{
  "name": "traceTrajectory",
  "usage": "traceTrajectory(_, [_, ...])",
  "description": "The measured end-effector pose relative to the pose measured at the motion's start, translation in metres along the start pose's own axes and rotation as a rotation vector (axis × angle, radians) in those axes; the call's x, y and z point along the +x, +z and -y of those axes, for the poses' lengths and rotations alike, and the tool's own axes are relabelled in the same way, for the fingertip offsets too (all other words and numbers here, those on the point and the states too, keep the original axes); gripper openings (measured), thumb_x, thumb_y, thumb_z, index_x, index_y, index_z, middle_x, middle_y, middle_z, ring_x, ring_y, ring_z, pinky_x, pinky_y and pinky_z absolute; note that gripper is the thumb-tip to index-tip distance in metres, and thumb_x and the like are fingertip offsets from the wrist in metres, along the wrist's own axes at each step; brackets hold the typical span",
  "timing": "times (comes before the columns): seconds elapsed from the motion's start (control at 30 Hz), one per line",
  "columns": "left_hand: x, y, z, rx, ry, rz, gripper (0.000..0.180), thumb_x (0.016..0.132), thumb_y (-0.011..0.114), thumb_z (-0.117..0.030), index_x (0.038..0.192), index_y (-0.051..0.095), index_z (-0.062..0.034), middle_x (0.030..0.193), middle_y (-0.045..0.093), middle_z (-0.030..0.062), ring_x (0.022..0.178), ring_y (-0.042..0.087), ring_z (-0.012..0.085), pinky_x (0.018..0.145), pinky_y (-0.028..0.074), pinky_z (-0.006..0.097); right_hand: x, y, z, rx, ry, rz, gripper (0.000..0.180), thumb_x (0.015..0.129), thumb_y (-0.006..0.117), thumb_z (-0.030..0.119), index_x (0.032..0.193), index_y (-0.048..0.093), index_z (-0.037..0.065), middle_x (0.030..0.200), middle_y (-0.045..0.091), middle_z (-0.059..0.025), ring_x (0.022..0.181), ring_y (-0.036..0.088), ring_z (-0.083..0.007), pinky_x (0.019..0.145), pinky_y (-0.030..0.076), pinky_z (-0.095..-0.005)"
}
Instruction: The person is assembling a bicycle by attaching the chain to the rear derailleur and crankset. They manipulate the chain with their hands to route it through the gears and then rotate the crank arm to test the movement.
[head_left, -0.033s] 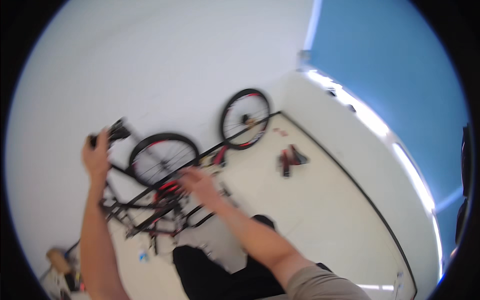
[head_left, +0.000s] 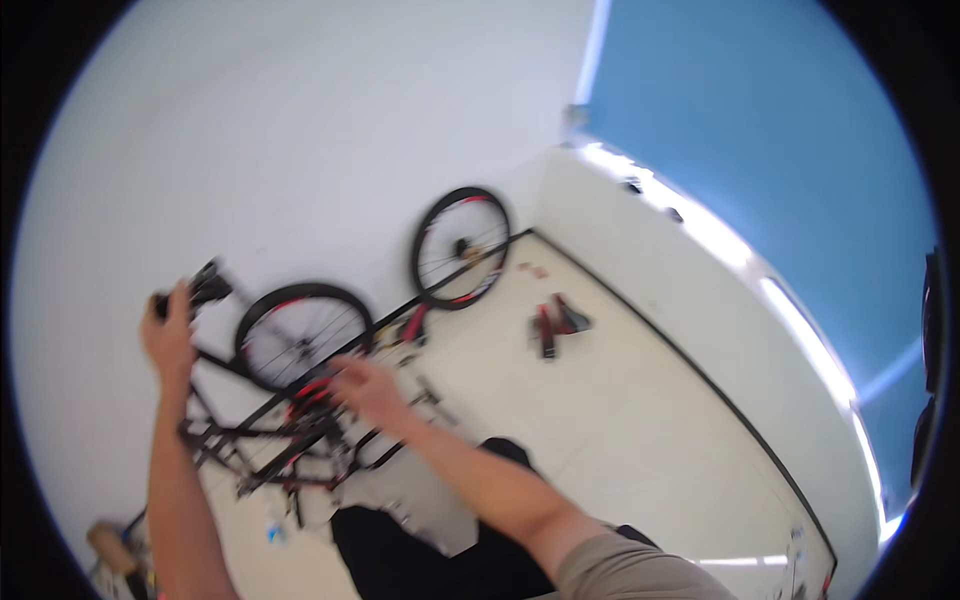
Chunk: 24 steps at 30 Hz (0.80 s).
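Observation:
Raised at the left, my left hand (head_left: 172, 335) is closed round a dark part at the upper end of a black bicycle frame (head_left: 222, 432). Motion blur hides the detail of that part. Below it, the frame slants across the floor. My right hand (head_left: 372, 392) reaches over the frame beside some red parts (head_left: 312, 398); its fingers look stretched and apart, and I see nothing held in them. Whether the fingertips touch the red parts is unclear. A black-tyred bicycle wheel (head_left: 305, 345) with red rim markings stands just beyond the frame, against the wall.
A second wheel (head_left: 462, 247) leans on the white wall farther right. Red and black pieces (head_left: 558, 325) lie on the pale floor (head_left: 620, 440). A brown roll-shaped object (head_left: 112, 545) is at the lower left, a small blue item (head_left: 276, 533) near the frame.
The whole scene has shifted left and slightly down in the picture as my head turned. Both hands keep about the same places at the bicycle frame.

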<state>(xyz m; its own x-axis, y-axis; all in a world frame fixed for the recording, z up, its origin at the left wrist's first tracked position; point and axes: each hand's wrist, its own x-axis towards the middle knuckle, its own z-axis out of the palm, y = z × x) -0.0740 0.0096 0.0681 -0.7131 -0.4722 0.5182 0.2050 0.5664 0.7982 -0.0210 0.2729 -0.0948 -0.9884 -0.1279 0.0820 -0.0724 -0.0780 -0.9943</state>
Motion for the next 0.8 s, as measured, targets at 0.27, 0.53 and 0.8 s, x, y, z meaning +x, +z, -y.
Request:
traceTrajectory(0.27, [0.018, -0.010, 0.026, 0.076, 0.051, -0.058, 0.043, 0.093, 0.063, -0.046, 0.083, 0.065, -0.0038, 0.069, 0.057, 0.0009, 0.058, 0.047, 0.0104, 0.053, 0.041, 0.028, -0.052, -0.078, -0.012, 0.194, 0.215, -0.170, 0.053, 0.089, 0.064, 0.013, 0.136, 0.047, -0.004, 0.094, 0.066, -0.0101, 0.075, 0.062, -0.0133, 0.066, 0.053, -0.0279])
traceTrajectory(0.53, [0.021, 0.005, 0.044, 0.086, 0.133, -0.078, 0.047, 0.096, 0.058, -0.048, 0.087, 0.066, -0.0027, 0.068, 0.054, 0.0001, 0.059, 0.044, 0.0109, 0.055, 0.037, 0.029, -0.271, -0.356, -0.078, -0.368, 0.659, -0.764, 0.060, 0.082, 0.062, 0.007, 0.138, 0.043, -0.002, 0.085, 0.064, -0.0147, 0.067, 0.063, -0.0205, 0.056, 0.053, -0.0352])
traceTrajectory(0.8, [0.059, -0.004, 0.102, 0.142, 0.315, -0.015, 0.053, 0.095, 0.055, -0.053, 0.102, 0.068, -0.0016, 0.075, 0.057, 0.0015, 0.062, 0.045, 0.0137, 0.056, 0.036, 0.029, -0.513, -0.421, -0.103, -0.688, 1.051, -1.135, 0.038, 0.085, 0.052, 0.002, 0.123, 0.055, -0.006, 0.082, 0.066, -0.0199, 0.064, 0.068, -0.0272, 0.047, 0.053, -0.0394])
